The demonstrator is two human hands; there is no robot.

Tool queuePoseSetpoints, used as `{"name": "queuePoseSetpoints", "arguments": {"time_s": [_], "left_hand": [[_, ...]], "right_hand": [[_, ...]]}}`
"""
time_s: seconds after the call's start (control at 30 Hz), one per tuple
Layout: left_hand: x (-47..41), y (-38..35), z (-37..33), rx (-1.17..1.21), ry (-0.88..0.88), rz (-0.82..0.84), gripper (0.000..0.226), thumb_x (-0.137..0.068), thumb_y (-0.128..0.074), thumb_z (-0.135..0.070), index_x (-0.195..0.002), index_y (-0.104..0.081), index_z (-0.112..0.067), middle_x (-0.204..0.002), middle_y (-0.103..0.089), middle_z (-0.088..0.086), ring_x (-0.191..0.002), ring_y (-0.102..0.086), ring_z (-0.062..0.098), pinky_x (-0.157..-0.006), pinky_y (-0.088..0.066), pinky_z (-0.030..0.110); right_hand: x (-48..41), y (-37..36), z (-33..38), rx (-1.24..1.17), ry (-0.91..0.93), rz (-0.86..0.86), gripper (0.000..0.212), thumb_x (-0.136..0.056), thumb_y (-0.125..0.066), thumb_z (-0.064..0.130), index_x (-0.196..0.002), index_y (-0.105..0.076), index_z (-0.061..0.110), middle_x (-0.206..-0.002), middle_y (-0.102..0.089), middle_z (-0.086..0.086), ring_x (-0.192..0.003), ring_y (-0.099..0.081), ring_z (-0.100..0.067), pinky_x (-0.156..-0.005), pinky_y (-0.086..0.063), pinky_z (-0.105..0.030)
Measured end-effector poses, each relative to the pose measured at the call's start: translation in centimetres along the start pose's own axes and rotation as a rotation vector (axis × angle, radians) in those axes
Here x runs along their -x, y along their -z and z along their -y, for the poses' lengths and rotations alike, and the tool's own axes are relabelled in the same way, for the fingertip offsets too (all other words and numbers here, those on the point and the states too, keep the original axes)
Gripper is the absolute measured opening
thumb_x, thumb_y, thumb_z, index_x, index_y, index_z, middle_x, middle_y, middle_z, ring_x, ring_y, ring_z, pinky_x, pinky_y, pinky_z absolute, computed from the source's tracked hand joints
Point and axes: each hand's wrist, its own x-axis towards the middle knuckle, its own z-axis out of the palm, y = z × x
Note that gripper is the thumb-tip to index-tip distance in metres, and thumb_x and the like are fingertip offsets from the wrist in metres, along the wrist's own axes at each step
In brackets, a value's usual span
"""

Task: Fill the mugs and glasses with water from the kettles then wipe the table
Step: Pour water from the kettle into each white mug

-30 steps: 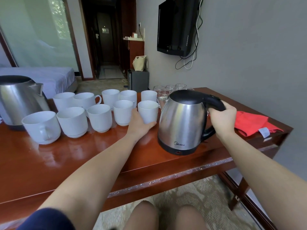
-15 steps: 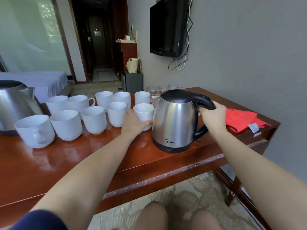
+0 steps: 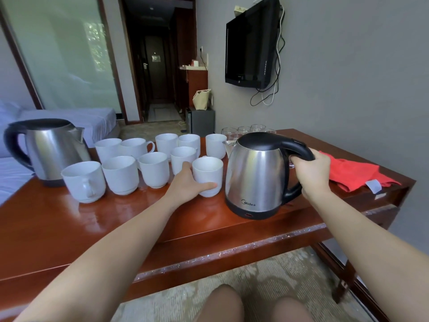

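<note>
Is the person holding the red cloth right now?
No, the red cloth lies on the table; the right hand grips a kettle, the left hand a mug.

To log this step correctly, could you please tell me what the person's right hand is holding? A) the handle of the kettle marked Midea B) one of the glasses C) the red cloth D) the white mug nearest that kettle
A: the right hand grips the black handle of the Midea kettle, while the red cloth lies apart from it and the left hand holds the white mug.
</note>
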Motion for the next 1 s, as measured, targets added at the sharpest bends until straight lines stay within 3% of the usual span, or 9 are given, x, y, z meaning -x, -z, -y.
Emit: {"name": "queuePoseSetpoints", "arguments": {"time_s": [0.17, 0.3, 0.43, 0.53, 0.63, 0.7, 0.83, 1.0], "left_hand": [[1.6, 1.9, 0.9, 0.036, 0.004, 0.010, 0.088, -0.063, -0.087, -0.053, -0.127, -0.035, -0.025, -0.128, -0.053, -0.005, -0.114, -0.056, 0.020, -0.095, -0.052, 0.045], [2.9, 3.4, 1.9, 0.053, 0.001, -0.015, 0.084, -0.060, -0.089, -0.052, -0.123, -0.040, -0.027, -0.127, -0.058, -0.003, -0.113, -0.057, 0.019, -0.096, -0.051, 0.044], [4.3, 5.2, 3.0, 0.026, 0.025, -0.022, 0.083, -0.061, -0.088, -0.054, -0.122, -0.039, -0.025, -0.127, -0.055, -0.005, -0.113, -0.057, 0.017, -0.095, -0.051, 0.042], [5.4, 6.6, 3.8, 0.056, 0.059, -0.044, 0.085, -0.053, -0.087, -0.059, -0.116, -0.041, -0.026, -0.121, -0.060, -0.003, -0.101, -0.061, 0.019, -0.090, -0.055, 0.046], [6.3, 7.6, 4.7, 0.088, 0.070, -0.069, 0.094, -0.046, -0.089, -0.060, -0.120, -0.042, -0.027, -0.114, -0.065, 0.002, -0.087, -0.065, 0.027, -0.084, -0.057, 0.049], [6.8, 8.1, 5.0, 0.098, 0.065, -0.091, 0.093, -0.047, -0.091, -0.057, -0.121, -0.043, -0.028, -0.116, -0.064, 0.000, -0.099, -0.066, 0.029, -0.086, -0.057, 0.049], [7.7, 8.7, 5.2, 0.079, 0.048, -0.101, 0.077, -0.061, -0.091, -0.042, -0.118, -0.042, -0.024, -0.123, -0.059, -0.005, -0.111, -0.059, 0.014, -0.095, -0.051, 0.039], [8.0, 9.5, 6.2, 0.053, 0.050, -0.099, 0.081, -0.060, -0.090, -0.049, -0.120, -0.043, -0.022, -0.127, -0.057, -0.005, -0.112, -0.058, 0.014, -0.097, -0.051, 0.042]], "right_hand": [[0.7, -0.7, 0.4, -0.012, -0.004, 0.024, 0.023, -0.075, -0.059, -0.006, -0.067, -0.060, 0.016, -0.061, -0.049, 0.002, -0.061, -0.039, -0.012, -0.059, -0.033, -0.028], [1.4, -1.5, 0.8, -0.016, 0.025, 0.064, 0.019, -0.073, -0.059, -0.005, -0.070, -0.064, 0.013, -0.071, -0.054, -0.005, -0.070, -0.044, -0.014, -0.064, -0.035, -0.030], [1.9, -2.9, 1.6, -0.002, 0.051, 0.112, 0.009, -0.072, -0.058, -0.006, -0.078, -0.064, -0.002, -0.071, -0.052, -0.006, -0.068, -0.043, -0.010, -0.061, -0.034, -0.029], [2.1, -3.9, 2.3, 0.007, 0.062, 0.152, 0.014, -0.072, -0.057, -0.007, -0.079, -0.066, 0.000, -0.070, -0.051, -0.004, -0.062, -0.042, -0.005, -0.057, -0.033, -0.027], [2.5, -4.9, 2.9, 0.016, 0.067, 0.178, 0.011, -0.069, -0.059, -0.003, -0.074, -0.066, 0.004, -0.070, -0.049, -0.003, -0.070, -0.041, -0.012, -0.063, -0.031, -0.031], [2.8, -5.4, 3.1, 0.025, 0.060, 0.185, 0.006, -0.063, -0.058, 0.005, -0.067, -0.061, 0.008, -0.066, -0.047, -0.002, -0.068, -0.040, -0.013, -0.065, -0.031, -0.032], [3.4, -6.3, 4.0, 0.027, 0.058, 0.201, 0.007, -0.059, -0.057, 0.009, -0.062, -0.061, 0.014, -0.060, -0.044, 0.000, -0.063, -0.038, -0.015, -0.060, -0.030, -0.034], [3.5, -6.9, 4.9, 0.042, 0.107, 0.251, 0.013, -0.068, -0.062, 0.002, -0.080, -0.066, -0.004, -0.068, -0.045, -0.006, -0.067, -0.038, -0.015, -0.060, -0.029, -0.031]]}}
